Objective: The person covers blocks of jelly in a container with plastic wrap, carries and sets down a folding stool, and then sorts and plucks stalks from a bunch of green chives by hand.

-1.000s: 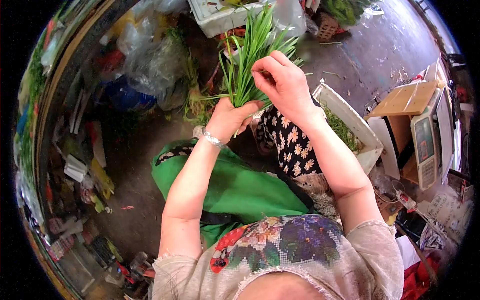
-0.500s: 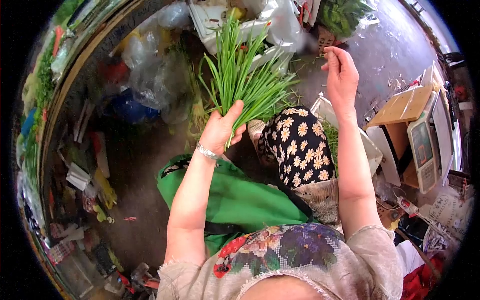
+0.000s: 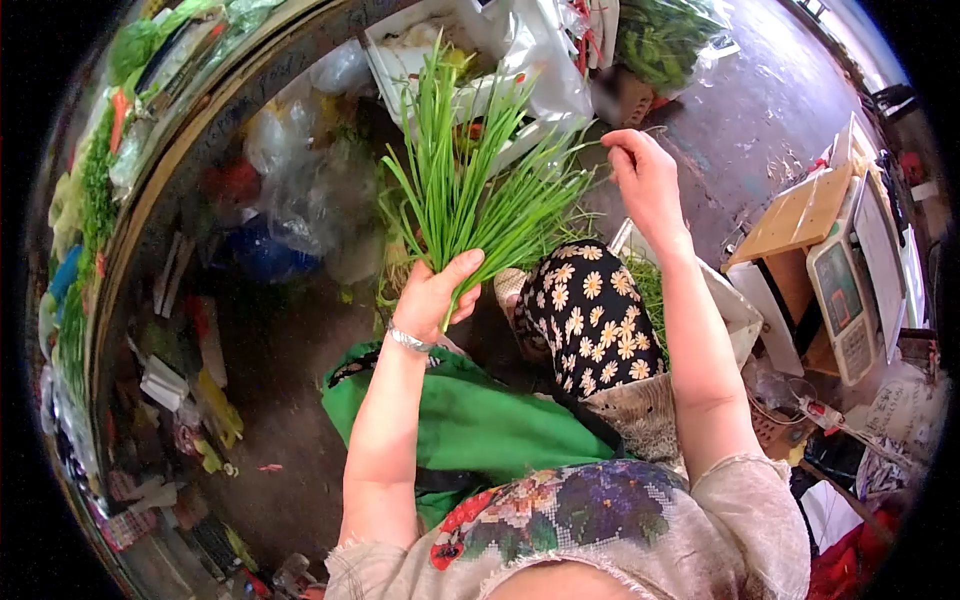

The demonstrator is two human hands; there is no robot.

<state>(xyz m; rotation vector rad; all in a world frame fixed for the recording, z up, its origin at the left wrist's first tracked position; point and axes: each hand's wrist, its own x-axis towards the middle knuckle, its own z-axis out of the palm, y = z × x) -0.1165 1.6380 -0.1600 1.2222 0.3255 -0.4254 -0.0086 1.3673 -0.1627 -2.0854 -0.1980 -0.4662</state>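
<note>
My left hand (image 3: 437, 293) is wrapped round the lower ends of a bunch of long green leaves (image 3: 470, 190), which fan out upward and to the right. Right of the bunch, my right hand (image 3: 645, 180) is raised with its thumb and fingertips pinched together near the leaf tips. A thin strand seems to show at those fingertips, but it is too small to name. Below the right forearm stands a white foam box (image 3: 735, 310) with green scraps (image 3: 648, 290) in it.
At the top is a white foam tray (image 3: 390, 62) beside clear plastic bags (image 3: 545, 60). A scale (image 3: 845, 295) and a wooden board (image 3: 795, 218) stand at the right. Leafy greens (image 3: 665, 40) lie at the top right. Plastic bags and litter cover the left floor.
The bunch in my left hand has moved down and slightly left, its leaves spread wider. My right hand went out to the right from the bunch, then came partly back toward the leaf tips.
</note>
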